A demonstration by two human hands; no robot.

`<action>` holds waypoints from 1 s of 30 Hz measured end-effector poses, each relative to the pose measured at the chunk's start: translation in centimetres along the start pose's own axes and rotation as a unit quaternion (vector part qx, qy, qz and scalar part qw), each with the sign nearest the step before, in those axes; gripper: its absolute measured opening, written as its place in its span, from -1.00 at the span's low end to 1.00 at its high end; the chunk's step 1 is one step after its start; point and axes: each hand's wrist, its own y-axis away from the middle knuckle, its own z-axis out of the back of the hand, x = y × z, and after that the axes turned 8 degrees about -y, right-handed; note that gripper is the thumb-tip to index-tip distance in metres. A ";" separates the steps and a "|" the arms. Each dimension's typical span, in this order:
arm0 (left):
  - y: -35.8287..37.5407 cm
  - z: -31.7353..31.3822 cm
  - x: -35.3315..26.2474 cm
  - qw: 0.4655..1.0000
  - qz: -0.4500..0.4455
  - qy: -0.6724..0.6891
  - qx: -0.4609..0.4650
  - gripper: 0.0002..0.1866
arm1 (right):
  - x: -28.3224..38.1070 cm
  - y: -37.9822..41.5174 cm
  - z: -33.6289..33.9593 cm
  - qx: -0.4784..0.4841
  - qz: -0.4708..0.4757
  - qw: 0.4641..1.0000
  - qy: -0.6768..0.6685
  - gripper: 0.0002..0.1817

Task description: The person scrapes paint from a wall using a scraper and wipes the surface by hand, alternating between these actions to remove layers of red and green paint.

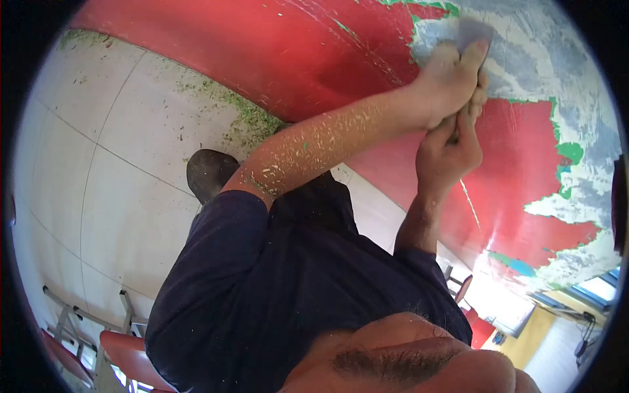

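Observation:
A scraper (pixel 476 34) with a flat, greyish blade, blurred, presses against the wall at the upper right. My left hand (pixel 452 78) is wrapped round it close to the blade, its thumb lying along the tool. Just below, my right hand (pixel 449 154) is closed too, touching the left hand at what looks like the handle's end; the handle itself is hidden by fingers. Red covering (pixel 504 150) on the wall has ragged green edges beside the bare, patchy grey-white surface (pixel 524 62). Small pale shavings stick to my left forearm (pixel 321 141).
Green and yellowish shavings (pixel 252 121) lie along the foot of the wall on the pale tiled floor (pixel 124 177). My dark shoe (pixel 211 173) stands near them. Red chairs with metal frames (pixel 131 357) are at the lower left. A whitish panel (pixel 508 311) shows at the lower right.

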 end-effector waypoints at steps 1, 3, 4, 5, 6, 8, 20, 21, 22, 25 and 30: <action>-0.3 0.2 -0.1 1.000 -0.008 0.002 0.003 -0.51 | -0.1 -0.3 -0.1 0.015 -0.005 1.000 0.008 -0.63; 0.4 0.2 0.4 1.000 0.005 -0.005 0.000 -0.51 | -0.3 -0.6 -0.6 -0.014 0.077 0.997 0.016 -0.63; 0.0 0.4 0.1 1.000 -0.008 -0.006 -0.010 -0.51 | -0.3 -0.8 -0.7 -0.030 0.117 0.992 0.023 -0.63; -0.2 0.2 -0.2 1.000 -0.015 -0.002 -0.025 -0.51 | -0.5 -1.1 -1.0 -0.030 0.121 0.992 -0.004 -0.62; 0.2 -0.1 0.3 0.999 -0.007 0.010 -0.035 -0.51 | -0.6 -0.5 -0.6 -0.015 0.089 0.996 0.000 -0.62; -0.3 0.2 0.4 0.999 0.000 0.019 -0.031 -0.50 | -0.4 -0.5 -0.2 0.026 0.007 0.999 0.023 -0.60; 0.8 0.9 1.1 0.998 -0.003 0.003 -0.061 -0.48 | 0.3 0.1 -0.5 0.029 0.036 0.999 0.026 -0.67; 0.7 1.1 1.1 0.997 0.047 0.051 -0.037 -0.50 | 0.1 1.2 -0.5 0.049 -0.002 0.999 0.002 -0.66; 0.4 1.4 1.1 0.997 0.041 0.054 -0.033 -0.49 | -0.1 1.0 -0.6 0.059 0.001 0.998 0.027 -0.63; 0.4 1.2 1.4 0.997 0.045 0.057 -0.026 -0.48 | -0.5 0.9 0.0 0.069 0.006 0.995 0.074 -0.60; -0.2 1.1 0.6 0.994 -0.012 -0.049 -0.092 -0.45 | -1.0 -1.0 -1.7 0.025 0.097 0.995 0.021 -0.68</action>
